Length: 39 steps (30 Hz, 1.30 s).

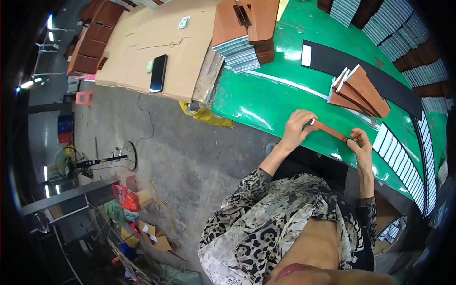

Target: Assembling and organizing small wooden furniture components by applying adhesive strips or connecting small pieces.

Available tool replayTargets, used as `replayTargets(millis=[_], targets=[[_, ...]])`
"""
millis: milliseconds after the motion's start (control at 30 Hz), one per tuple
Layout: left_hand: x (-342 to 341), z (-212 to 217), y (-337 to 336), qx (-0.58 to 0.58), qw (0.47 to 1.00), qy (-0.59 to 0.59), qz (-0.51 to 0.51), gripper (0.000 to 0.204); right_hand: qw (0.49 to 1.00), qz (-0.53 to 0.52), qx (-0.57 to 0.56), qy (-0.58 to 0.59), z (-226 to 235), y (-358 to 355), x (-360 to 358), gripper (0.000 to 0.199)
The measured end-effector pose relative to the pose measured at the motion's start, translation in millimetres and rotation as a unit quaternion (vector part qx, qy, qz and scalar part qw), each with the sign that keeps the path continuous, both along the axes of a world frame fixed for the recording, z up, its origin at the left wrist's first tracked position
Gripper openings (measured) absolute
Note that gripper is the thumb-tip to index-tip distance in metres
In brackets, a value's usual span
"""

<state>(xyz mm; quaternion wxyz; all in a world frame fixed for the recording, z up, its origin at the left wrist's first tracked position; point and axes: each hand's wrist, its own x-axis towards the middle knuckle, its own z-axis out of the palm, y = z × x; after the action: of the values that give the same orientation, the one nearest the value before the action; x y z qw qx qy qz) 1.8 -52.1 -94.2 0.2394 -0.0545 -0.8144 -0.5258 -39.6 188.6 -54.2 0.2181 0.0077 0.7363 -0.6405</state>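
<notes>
Between my two hands is a narrow brown piece (pixel 330 130) with a pale end, seen nearly edge-on, above the green tabletop (pixel 256 102). My left hand (pixel 298 129) is closed on its pale end. At the other end, the thumb and fingers of my right hand (pixel 362 146) pinch it. Just beyond my hands lies a small fanned pile of brown panels (pixel 363 92) with pale edges. It rests partly on a long black strip (pixel 342 61). To my right are sheets of white strips on black backing (pixel 401 159).
A taller stack of brown panels (pixel 237 52) stands at the table's far left. Many more line the far right edge (pixel 399 28). On the left, a cardboard-covered surface (pixel 128 61) bears a black phone (pixel 158 73). A fan (pixel 71 164) and a cardboard box (pixel 156 237) stand on the floor.
</notes>
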Motion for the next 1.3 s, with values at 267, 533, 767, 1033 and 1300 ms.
replayTargets(millis=[267, 533, 767, 1033, 1300], targets=[[-4, -4, -1, -0.009, 1.0, -0.013, 0.006, 0.032, 1.0, -0.001, 0.009, 0.019, -7, 6, -4, 0.03], [-8, 1, 6, -0.009, 0.999, -0.041, -0.003, 0.033, 0.999, -0.049, -0.01, 0.009, -11, 16, -5, 0.024], [-2, 6, -1, 0.013, 0.995, -0.095, 0.015, 0.031, 0.997, -0.039, -0.032, 0.054, -8, 7, -6, 0.019], [-9, 16, 10, 0.044, 0.995, -0.084, 0.021, 0.03, 0.99, -0.067, -0.007, 0.121, 3, 19, -12, 0.016], [-3, 2, 2, 0.042, 0.99, -0.132, 0.01, 0.034, 0.975, -0.082, -0.031, 0.205, 45, 19, -18, 0.02]])
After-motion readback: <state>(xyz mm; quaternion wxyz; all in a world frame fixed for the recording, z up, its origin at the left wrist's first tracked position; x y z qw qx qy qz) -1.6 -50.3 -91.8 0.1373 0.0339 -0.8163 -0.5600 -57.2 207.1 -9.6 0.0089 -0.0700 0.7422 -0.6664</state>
